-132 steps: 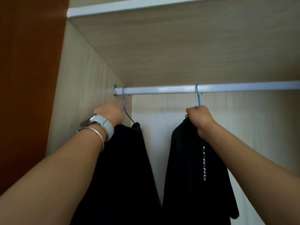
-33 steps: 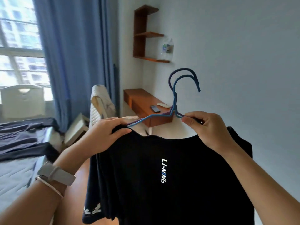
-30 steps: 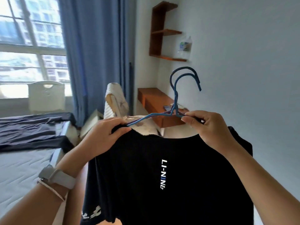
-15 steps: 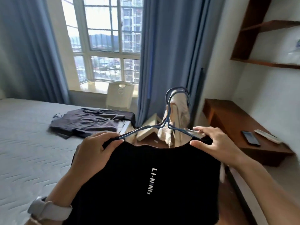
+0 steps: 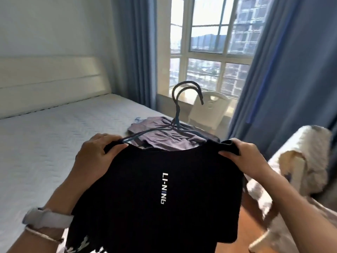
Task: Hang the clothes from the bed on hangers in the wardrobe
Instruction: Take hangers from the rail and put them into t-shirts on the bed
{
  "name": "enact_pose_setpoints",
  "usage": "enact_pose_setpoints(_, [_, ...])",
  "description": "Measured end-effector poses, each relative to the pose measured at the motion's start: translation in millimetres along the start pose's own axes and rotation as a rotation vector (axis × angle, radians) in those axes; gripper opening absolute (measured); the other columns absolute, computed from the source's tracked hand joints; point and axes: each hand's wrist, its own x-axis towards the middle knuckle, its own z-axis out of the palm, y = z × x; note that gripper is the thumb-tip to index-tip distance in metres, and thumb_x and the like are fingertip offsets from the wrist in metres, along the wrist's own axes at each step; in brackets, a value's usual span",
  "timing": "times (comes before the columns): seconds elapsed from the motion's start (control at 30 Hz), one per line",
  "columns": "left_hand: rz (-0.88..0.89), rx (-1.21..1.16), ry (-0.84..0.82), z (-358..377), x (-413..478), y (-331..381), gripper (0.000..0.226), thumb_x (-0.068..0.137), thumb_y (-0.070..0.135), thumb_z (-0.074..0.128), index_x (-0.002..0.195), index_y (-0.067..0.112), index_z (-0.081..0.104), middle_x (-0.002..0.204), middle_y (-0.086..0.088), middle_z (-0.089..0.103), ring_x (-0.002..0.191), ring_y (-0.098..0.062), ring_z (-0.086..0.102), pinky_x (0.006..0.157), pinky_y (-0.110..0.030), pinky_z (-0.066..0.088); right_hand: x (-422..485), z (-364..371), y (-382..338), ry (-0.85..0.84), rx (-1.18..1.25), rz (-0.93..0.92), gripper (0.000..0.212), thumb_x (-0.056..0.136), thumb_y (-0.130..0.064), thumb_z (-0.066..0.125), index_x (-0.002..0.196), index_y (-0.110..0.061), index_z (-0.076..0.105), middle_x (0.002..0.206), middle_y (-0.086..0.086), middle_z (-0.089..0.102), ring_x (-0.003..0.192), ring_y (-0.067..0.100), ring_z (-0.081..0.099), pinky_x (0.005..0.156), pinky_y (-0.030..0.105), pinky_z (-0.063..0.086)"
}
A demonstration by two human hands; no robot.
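**Black shirt held up on two hangers, facing the bed**

You are holding a black T-shirt [image 5: 169, 194] up in front of you by its shoulders. Your left hand [image 5: 94, 157] is gripping the left shoulder, with the thumb lying across the collar edge and the other fingers tucked behind the fabric. Your right hand [image 5: 244, 159] is pinching the right shoulder, where the cloth is bunching up under your fingers. Both hands are closed on the shirt.

Two blue hangers [image 5: 179, 114] are sticking up out of the neck opening, their hooks (one just behind the other) curving to the right, and their arms are running down under the shirt's shoulders. White lettering is running down the middle of the chest.

Beyond the shirt, the bed [image 5: 54, 143] is lying with its pale quilted mattress bare, and a greyish-purple garment [image 5: 164, 136] is resting flat on its far corner, near the window [image 5: 206, 42]. Blue curtains [image 5: 284, 73] are hanging on both sides of the glass, and a white chair [image 5: 209, 112] is standing beneath it. A watch [image 5: 47, 219] and a thin bracelet [image 5: 42, 235] are sitting on your left wrist.
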Motion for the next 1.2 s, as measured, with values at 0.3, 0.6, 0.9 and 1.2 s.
enact_pose_setpoints(0.3, [-0.227, 0.245, 0.381, 6.8, 125.1, -13.4, 0.030, 0.078, 0.024, 0.069, 0.103, 0.007, 0.070, 0.096, -0.013, 0.066, 0.112, -0.033, 0.052, 0.098, -0.040, 0.039, 220.7, 18.7, -63.1, 0.059, 0.091, -0.365, 0.037, 0.080, -0.041, 0.065, 0.106, -0.015, 0.064, 0.099, 0.014, 0.070, 0.098, 0.030, 0.061, 0.077, 0.031, 0.041])
enact_pose_setpoints(0.6, [-0.307, 0.386, 0.600, 2.5, 237.2, -82.7, 0.035, 0.079, 0.033, 0.066, 0.107, 0.013, 0.069, 0.101, -0.013, 0.071, 0.114, -0.034, 0.043, 0.100, -0.045, 0.037, 359.7, 72.7, -143.4, 0.142, 0.143, -0.483, 0.039, 0.085, -0.044, 0.057, 0.112, -0.017, 0.061, 0.104, 0.013, 0.066, 0.120, 0.029, 0.042, 0.094, 0.042, 0.037])
enact_pose_setpoints(0.9, [-0.323, 0.357, 0.635, -12.4, 343.3, -176.4, 0.031, 0.079, 0.030, 0.068, 0.103, 0.011, 0.071, 0.102, -0.015, 0.072, 0.111, -0.035, 0.056, 0.100, -0.040, 0.040, 472.6, 149.6, -221.0, 0.061, 0.292, -0.515, 0.035, 0.083, -0.040, 0.061, 0.111, -0.019, 0.062, 0.080, -0.005, 0.055, 0.118, 0.027, 0.042, 0.078, 0.037, 0.042])
enact_pose_setpoints(1.2, [-0.714, 0.453, 0.271, 65.6, 370.9, -308.6, 0.029, 0.082, 0.035, 0.063, 0.106, 0.019, 0.070, 0.113, -0.007, 0.067, 0.114, -0.035, 0.048, 0.093, -0.042, 0.042, 539.7, 316.9, -214.4, -0.318, 0.050, -0.398, 0.033, 0.080, -0.049, 0.060, 0.103, -0.026, 0.063, 0.101, 0.013, 0.063, 0.104, 0.031, 0.052, 0.085, 0.038, 0.043])
